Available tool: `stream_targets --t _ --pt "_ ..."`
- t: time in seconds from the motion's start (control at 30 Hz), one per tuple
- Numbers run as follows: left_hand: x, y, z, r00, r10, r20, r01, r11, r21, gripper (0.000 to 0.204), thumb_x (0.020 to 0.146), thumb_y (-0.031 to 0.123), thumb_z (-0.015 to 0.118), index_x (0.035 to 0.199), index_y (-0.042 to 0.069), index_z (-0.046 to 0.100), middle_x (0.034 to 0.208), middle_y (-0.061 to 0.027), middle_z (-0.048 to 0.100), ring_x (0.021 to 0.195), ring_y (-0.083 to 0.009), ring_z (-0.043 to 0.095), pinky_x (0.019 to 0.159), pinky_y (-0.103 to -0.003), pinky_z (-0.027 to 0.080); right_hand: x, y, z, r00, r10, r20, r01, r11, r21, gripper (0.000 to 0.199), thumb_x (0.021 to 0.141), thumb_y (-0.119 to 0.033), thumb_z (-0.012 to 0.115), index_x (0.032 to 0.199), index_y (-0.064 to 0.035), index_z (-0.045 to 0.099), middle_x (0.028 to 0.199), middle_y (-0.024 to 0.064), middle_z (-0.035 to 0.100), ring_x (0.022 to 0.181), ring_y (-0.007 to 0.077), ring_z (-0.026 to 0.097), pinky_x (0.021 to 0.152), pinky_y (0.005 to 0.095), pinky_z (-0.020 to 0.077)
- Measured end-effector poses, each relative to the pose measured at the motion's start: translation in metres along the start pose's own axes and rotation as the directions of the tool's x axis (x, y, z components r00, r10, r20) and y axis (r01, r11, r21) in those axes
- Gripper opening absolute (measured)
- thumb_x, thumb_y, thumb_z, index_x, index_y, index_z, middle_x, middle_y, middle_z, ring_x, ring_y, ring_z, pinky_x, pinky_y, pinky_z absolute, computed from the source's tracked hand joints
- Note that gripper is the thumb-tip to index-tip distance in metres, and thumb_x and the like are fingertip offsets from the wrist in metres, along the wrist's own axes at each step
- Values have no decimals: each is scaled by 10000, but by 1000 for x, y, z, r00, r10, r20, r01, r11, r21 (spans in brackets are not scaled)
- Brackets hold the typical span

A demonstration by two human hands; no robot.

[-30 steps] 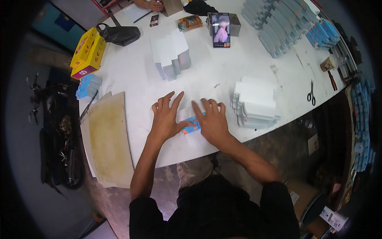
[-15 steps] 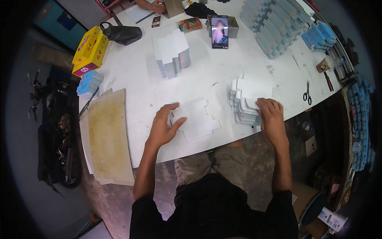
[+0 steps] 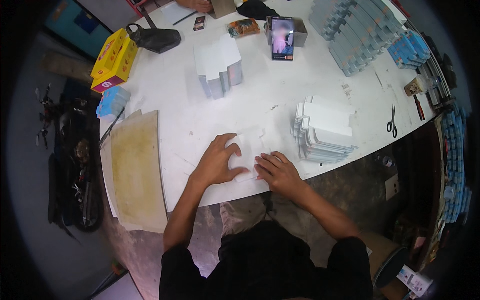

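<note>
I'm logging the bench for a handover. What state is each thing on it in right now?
Blank: flat on the table, under both hands.
Left hand: pressing on the blank.
Right hand: pressing on the blank's near edge.
Stack of blanks: unfolded, piled.
Scissors: lying closed or nearly so.
Phone: propped up, screen lit.
Yellow box: closed.

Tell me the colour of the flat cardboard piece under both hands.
White, matching the table; the flat die-cut cardboard blank shows best in the head view.

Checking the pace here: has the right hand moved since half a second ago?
Yes. The right hand left the stack of white blanks, moving left onto the flat blank.
</note>
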State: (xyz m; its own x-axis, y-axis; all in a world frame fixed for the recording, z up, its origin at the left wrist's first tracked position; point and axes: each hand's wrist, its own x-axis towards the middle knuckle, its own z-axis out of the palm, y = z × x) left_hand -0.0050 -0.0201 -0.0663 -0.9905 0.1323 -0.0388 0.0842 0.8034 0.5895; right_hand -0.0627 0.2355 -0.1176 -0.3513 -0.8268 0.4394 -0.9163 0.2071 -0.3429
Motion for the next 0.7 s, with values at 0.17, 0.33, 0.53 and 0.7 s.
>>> stream_targets --t 0.17,0.33,0.53,0.7 --pt "8 3 -23 991 7 134 3 997 -74 567 712 270 995 1150 90 682 1424 -192 602 1349 -404 549 1099 -501 480 28 5 -16 981 104 164 -116 991 64 166 863 -107 785 1004 -31 742 1045 149 752 991 308 696 904 458 514" --pt "22 -42 -6 999 -16 -28 17 1000 21 884 694 273 998 1443 118 556 1389 -148 586 1319 -381 533 1113 -510 384 77 25 7 931 366 -5 -365 931 4 309 838 -194 849 1080 -67 704 1013 130 616 992 325 594 880 470 418" --pt "25 -27 -14 971 -199 -130 217 966 141 1002 651 398 1013 1493 145 531 1435 -121 510 1362 -361 451 1100 -513 359 90 28 6 842 538 54 -535 843 -53 466 817 -310 893 1144 -65 668 1084 140 597 1058 325 567 866 482 401" --pt "11 -4 -21 970 -123 -209 170 959 228 1054 660 469 997 1535 151 504 1486 -159 487 1368 -381 445 1098 -533 368 99 8 -25 828 559 47 -552 827 -104 507 790 -337 924 1146 -88 662 1067 125 606 1046 319 572 863 468 396"
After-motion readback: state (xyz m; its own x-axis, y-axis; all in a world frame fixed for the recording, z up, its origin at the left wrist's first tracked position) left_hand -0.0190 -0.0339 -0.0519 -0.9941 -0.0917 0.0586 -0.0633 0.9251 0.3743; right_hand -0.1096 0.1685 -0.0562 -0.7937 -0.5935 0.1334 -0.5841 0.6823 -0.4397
